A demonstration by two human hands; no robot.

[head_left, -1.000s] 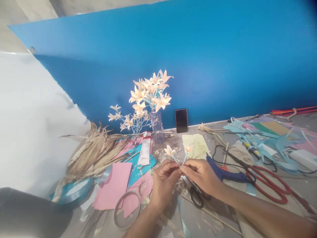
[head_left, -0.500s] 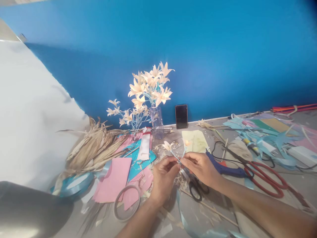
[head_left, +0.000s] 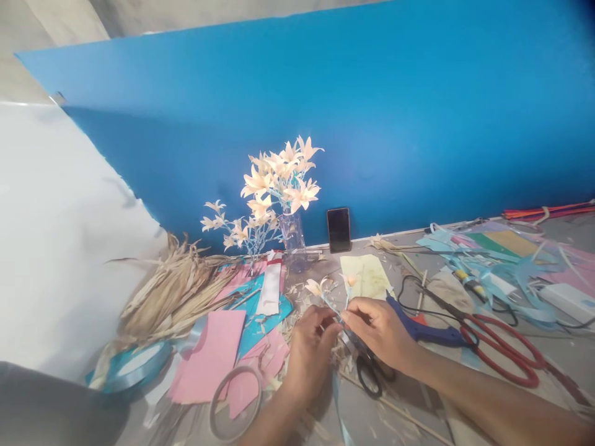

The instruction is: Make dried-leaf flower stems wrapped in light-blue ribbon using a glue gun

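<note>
You are pinching the flower sprig [head_left: 317, 287] with your right hand [head_left: 383, 329] above the black-handled scissors [head_left: 365, 358], your left hand [head_left: 309, 347] is curling narrowly by its stem [head_left: 330, 302], contact unclear, and the likely light, fragile petals [head_left: 350, 280] are favouring stem-only holds.

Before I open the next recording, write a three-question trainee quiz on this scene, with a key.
1. True or false: the phone stands to the right of the clear vase.
2. Multiple choice: what sits between the left hand and the right hand? A: tape ring; B: flower stems; C: glue gun.
3. Fill in: the large scissors on the right have ___ handles.
Key: 1 true; 2 B; 3 red.
</note>
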